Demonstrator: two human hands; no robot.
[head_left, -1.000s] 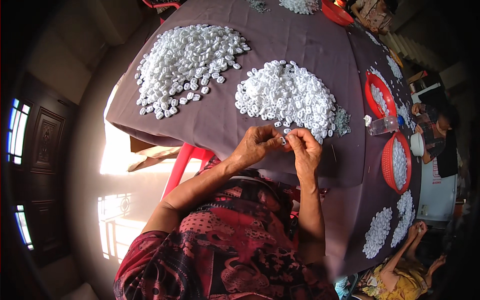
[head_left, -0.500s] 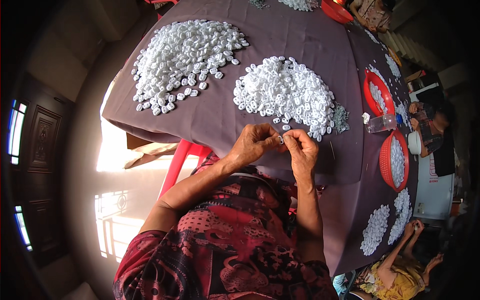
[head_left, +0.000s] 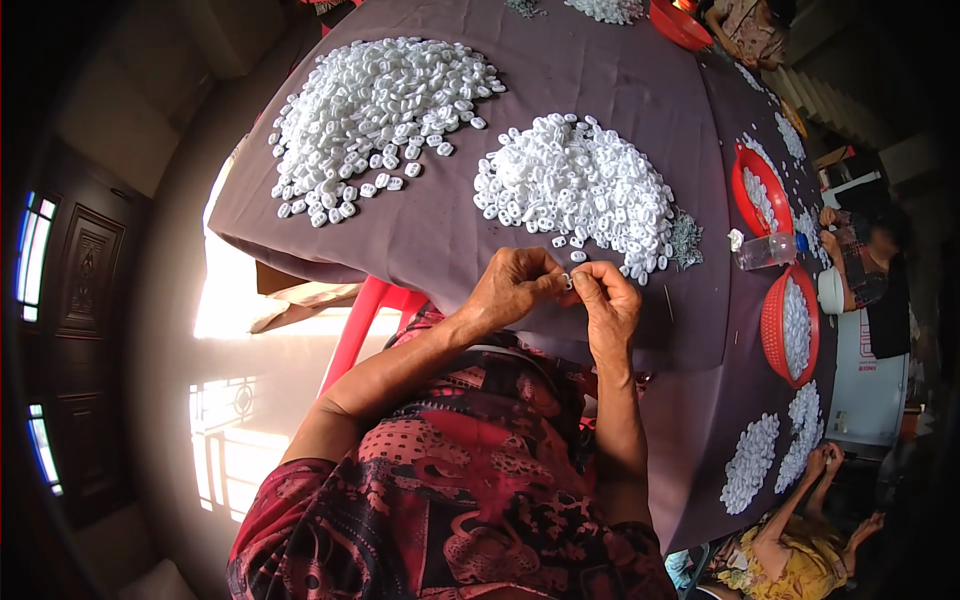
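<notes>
Hands (head_left: 565,290) pinch white piece (head_left: 567,282); white heaps (head_left: 575,190) just beyond, red baskets (head_left: 775,325) right.

L hand (head_left: 510,288) & R hand (head_left: 607,300) shifted slightly down-left in frame vs 1 s ago; fingertips closed tighter on small white piece (head_left: 566,281). View tilted a bit.

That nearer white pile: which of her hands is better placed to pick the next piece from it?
Probably the right hand: it sits just below the near pile of white pieces, with loose ones beside its fingertips. The left hand is farther off. Both pinch one small white piece.
</notes>
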